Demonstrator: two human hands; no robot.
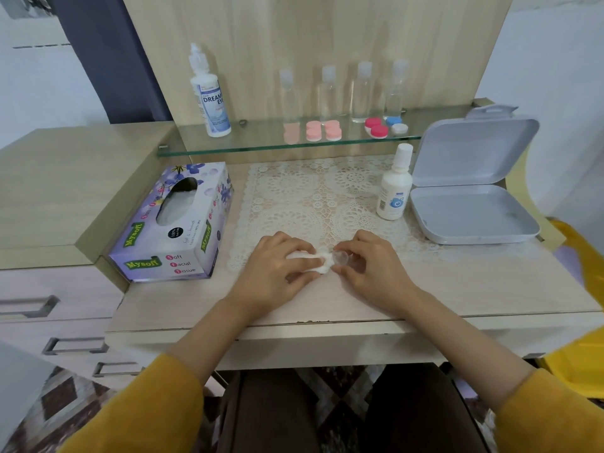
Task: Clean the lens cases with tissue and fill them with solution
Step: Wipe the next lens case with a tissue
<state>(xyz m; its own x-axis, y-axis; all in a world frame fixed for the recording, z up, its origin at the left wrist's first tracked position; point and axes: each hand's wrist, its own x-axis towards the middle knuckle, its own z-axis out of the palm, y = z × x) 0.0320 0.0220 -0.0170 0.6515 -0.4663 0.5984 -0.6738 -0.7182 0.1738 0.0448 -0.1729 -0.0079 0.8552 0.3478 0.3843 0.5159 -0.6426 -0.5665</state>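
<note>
My left hand (277, 269) grips a crumpled white tissue (322, 263) over the near edge of the lace mat. My right hand (369, 266) pinches a small clear lens case (341, 259), which touches the tissue. A small white solution bottle (394, 188) stands upright at the mat's right side. A tall solution bottle (209, 93) stands on the glass shelf (261, 148). On that shelf lie pink lens cases (323, 130), a red and white case (376, 127) and a blue and white case (396, 124).
A purple tissue box (176, 223) lies left of the lace mat (310, 197). An open grey plastic box (470, 191) sits at the right. Several clear bottles (343, 93) stand at the back of the shelf. Drawers with handles (32, 305) are at the left.
</note>
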